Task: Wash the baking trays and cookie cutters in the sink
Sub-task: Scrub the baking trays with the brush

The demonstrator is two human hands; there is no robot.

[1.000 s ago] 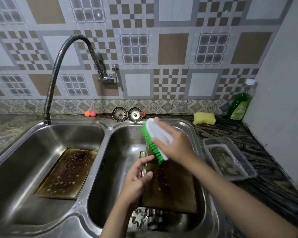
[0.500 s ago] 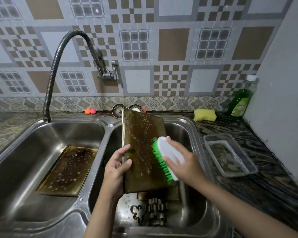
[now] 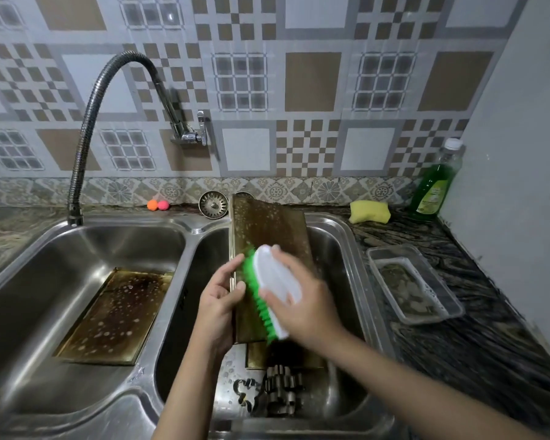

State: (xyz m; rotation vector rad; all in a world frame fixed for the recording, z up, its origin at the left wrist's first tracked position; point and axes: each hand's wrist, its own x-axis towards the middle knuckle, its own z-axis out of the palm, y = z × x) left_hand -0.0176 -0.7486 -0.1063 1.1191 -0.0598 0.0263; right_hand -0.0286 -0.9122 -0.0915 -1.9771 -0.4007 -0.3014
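My left hand [image 3: 218,300] grips the left edge of a stained, soapy baking tray [image 3: 267,230] tilted up over the right sink basin [image 3: 340,249]. My right hand [image 3: 302,303] holds a white scrub brush [image 3: 275,281] with green bristles against the tray's face. Beneath it lies another tray [image 3: 286,357], partly hidden. Several metal cookie cutters [image 3: 273,392] sit on the basin floor near the front. One more soapy tray [image 3: 115,315] lies flat in the left basin [image 3: 61,258].
A flexible faucet [image 3: 89,122] arches over the left basin. Behind the sink are two small balls [image 3: 158,204] and a drain strainer [image 3: 213,204]. On the right counter sit a yellow sponge [image 3: 369,211], a green soap bottle [image 3: 434,182] and a clear plastic container [image 3: 413,284].
My left hand lifted the tray from lying in the right basin to standing tilted. The brush moved down and then left across the tray toward my left hand.
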